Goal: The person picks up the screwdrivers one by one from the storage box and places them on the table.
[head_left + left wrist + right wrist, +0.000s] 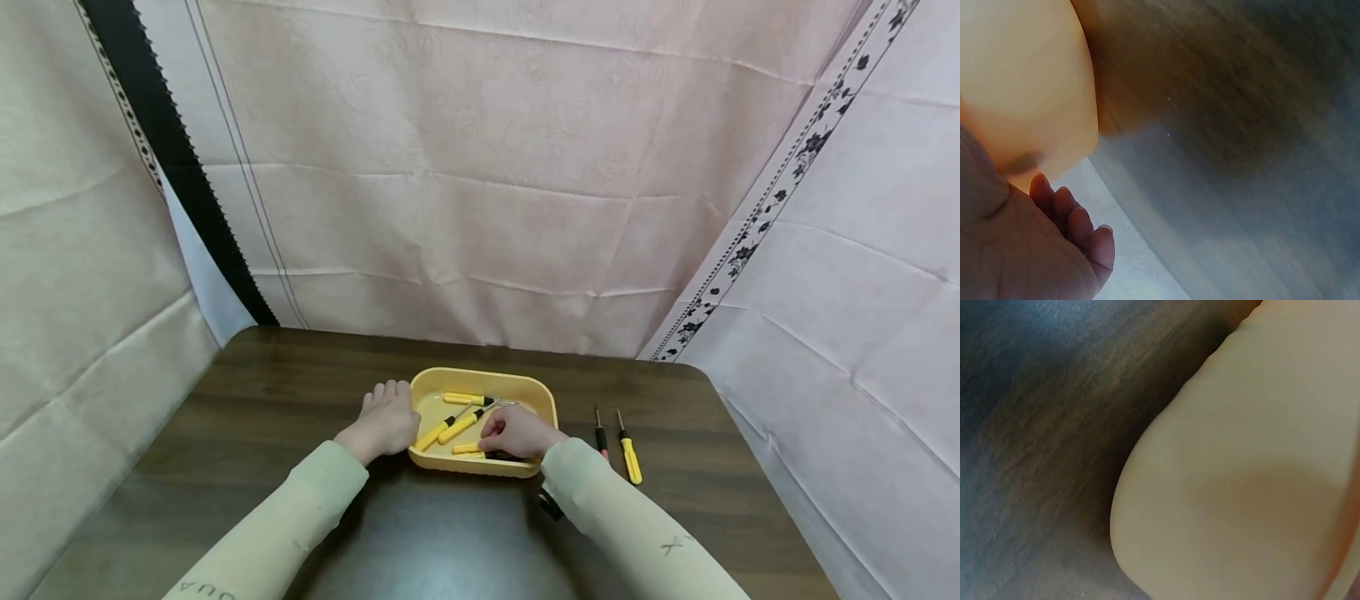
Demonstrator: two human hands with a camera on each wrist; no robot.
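A yellow plastic tray [483, 472] on the table holds several yellow-handled screwdrivers with black collars, among them a screwdriver [461, 427] lying slantwise in its middle. At the tray's left end my left hand [387, 419] rests against the rim. Its fingers [1079, 219] are loosely bent beside the outer wall, and the thumb tip is hidden. My right hand [517, 432] reaches into the right half, fingertips bent down onto a yellow screwdriver handle [465, 448] and seeming to pinch it; the palm covers the rest. The right wrist view catches only the tray's outer wall [1241, 456].
To the right of the tray lie a screwdriver with a yellow handle [630, 461] and a red-and-black one [601, 437], shafts pointing away. The dark wooden table [300, 392] ends against a hanging pale cloth [480, 208]. A small black object [551, 505] shows under the right sleeve.
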